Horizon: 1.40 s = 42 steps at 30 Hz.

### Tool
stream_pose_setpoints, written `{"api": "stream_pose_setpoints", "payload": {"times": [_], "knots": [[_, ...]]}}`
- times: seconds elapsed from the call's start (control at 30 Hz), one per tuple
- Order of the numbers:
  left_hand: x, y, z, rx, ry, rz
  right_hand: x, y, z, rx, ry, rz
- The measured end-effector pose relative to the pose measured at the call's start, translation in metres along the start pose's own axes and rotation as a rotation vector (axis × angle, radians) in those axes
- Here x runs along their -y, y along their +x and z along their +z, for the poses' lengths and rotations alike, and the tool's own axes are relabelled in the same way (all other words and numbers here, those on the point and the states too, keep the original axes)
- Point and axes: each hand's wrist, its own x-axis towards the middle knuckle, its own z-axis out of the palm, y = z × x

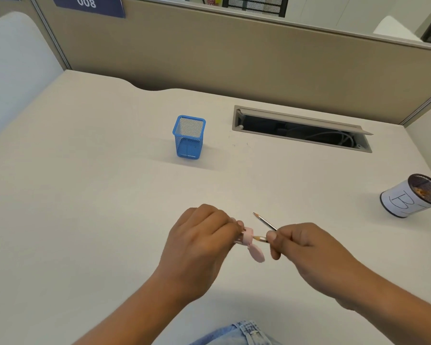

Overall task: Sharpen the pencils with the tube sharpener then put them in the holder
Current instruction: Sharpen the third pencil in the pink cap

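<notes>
Left hand (202,242) is over the near middle of the pale beige desk surface (85,195). Its fingers (230,226) are curled tight round a small pink plastic tube sharpener (247,235), and only the sharpener's right end shows past the fingertips. A pink oval cap flap (257,254) hangs open below that end.

Right hand (306,247) is just to the right, thumb and fingers closed in a pinch on two thin wooden pencils. The first pencil (260,238) has its bare-wood cone pointing left at the sharpener's opening. The tip is at the mouth; cannot tell if it is actually inside. The second pencil (265,222) has a dark shaft and angles up and to the left out of the same grip. Its sharpened point is in the air, apart from the sharpener.

A blue square wire-mesh pencil holder (189,136) stands upright farther back, a bit left of the hands and well apart from them.

A round dark mesh cup wrapped in white paper (406,201), with a handwritten "B" on it, sits at the far right edge with brownish bits visible inside. A grey rectangular cable hatch (301,120) right of the holder has its lid up and cables inside. A beige partition wall (234,51) runs behind, with a blue "008" label (87,3) at top left. Blue denim (239,332) shows at the bottom edge.
</notes>
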Motion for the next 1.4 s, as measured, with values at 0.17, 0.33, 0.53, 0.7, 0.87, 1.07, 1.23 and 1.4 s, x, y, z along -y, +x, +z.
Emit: {"api": "stream_pose_setpoints", "payload": {"times": [0.17, 0.33, 0.53, 0.7, 0.87, 1.07, 1.23, 1.4], "knots": [[0.01, -0.005, -0.005, -0.017, -0.202, -0.414, -0.012, 0.007, -0.004, -0.042, 0.129, -0.007], [0.009, -0.011, 0.005, 0.047, -0.45, -0.758, -0.029, 0.022, 0.003, -0.101, 0.188, 0.04], [0.011, -0.02, 0.024, 0.127, -0.577, -0.884, -0.055, 0.054, 0.014, -0.314, 0.066, 0.0], [0.011, -0.025, 0.036, 0.175, -0.561, -0.901, -0.083, 0.088, 0.02, -0.425, -0.26, 0.015], [0.01, -0.029, 0.041, 0.211, -0.58, -0.91, -0.096, 0.104, 0.028, -0.443, -0.57, -0.033], [0.011, -0.029, 0.045, 0.23, -0.568, -0.913, -0.103, 0.115, 0.034, -0.435, -0.724, -0.085], [0.012, -0.029, 0.048, 0.245, -0.562, -0.923, -0.107, 0.121, 0.033, -0.459, -0.764, -0.101], [0.012, -0.03, 0.05, 0.256, -0.561, -0.932, -0.11, 0.124, 0.034, -0.459, -0.767, -0.095]]}}
